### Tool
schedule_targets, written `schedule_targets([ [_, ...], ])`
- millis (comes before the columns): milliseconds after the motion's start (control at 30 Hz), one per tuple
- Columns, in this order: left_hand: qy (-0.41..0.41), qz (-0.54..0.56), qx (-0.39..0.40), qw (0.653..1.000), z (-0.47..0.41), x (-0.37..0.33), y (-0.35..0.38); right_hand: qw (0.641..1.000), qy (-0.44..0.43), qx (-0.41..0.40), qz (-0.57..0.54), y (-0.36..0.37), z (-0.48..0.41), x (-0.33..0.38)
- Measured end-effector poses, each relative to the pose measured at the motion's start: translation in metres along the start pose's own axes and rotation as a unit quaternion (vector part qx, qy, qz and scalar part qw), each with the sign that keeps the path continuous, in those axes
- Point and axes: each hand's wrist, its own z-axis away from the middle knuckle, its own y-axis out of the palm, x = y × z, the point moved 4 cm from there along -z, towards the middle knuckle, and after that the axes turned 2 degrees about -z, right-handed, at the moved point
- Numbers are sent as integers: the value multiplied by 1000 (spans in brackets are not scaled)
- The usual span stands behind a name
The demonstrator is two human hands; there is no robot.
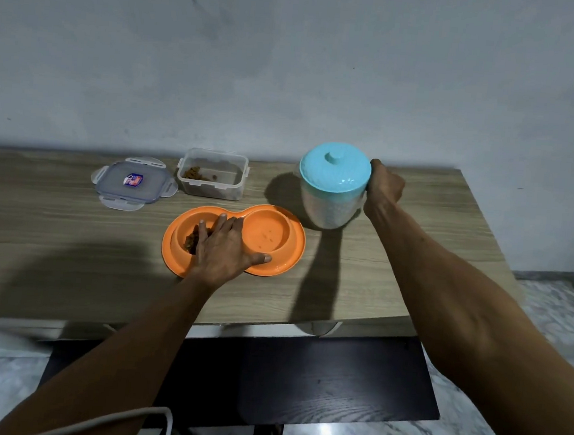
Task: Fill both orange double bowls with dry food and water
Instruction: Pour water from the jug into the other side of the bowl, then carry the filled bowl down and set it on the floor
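An orange double bowl (278, 247) lies on the wooden table (55, 219). Its left well holds brown dry food (191, 240); the right well looks almost bare, with a few specks. My left hand (223, 246) rests flat across the bowl's middle, fingers straight, thumb on the near rim. To the right, my right hand (384, 187) grips the handle side of a clear jug with a light blue lid (333, 173), tilted toward the bowl. Only one orange bowl shows.
A clear plastic container (213, 173) with a little dry food stands at the back by the wall. Its clip lid (133, 183) lies flat to its left. A dark lower shelf (300, 383) juts out below the table's front edge.
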Motion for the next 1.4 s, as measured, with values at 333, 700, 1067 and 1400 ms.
schedule_targets([
  [333, -9, 2, 7, 1000, 0, -1, 1, 997, 29, 9, -67, 3, -15, -18],
  [700, -56, 64, -48, 995, 20, 13, -9, 995, 72, -69, 5, -30, 18, -76],
  [1067, -328, 171, -30, 929, 25, 109, -17, 943, 13, 91, 320, 25, 119, -117],
  [1400, -314, 212, 33, 925, 19, 129, -11, 956, 32, 25, 291, 21, 138, -128],
])
